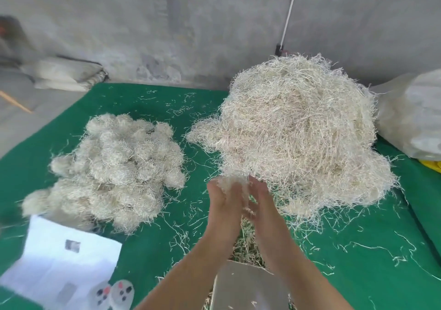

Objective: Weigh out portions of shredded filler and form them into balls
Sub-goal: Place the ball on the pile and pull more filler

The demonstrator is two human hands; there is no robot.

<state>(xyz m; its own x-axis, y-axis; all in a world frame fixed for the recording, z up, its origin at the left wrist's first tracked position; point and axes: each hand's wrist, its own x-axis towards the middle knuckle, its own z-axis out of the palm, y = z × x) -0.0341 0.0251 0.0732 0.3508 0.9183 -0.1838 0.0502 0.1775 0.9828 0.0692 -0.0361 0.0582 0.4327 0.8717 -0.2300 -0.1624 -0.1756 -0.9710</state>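
At nine o'clock sits the heap of finished balls [112, 169]. Centre stage, left hand [220, 204] and right hand [260, 204] press a portion [232, 182] between flat palms: rolling, I'd say. Loose filler [300, 140] towers at two o'clock. Next: tighten, then toss left.

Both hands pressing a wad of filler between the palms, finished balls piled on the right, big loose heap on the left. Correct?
Sides are swapped. In the head view the finished balls are piled on the left and the loose heap is on the right. Both hands do press a wad of filler between the palms.
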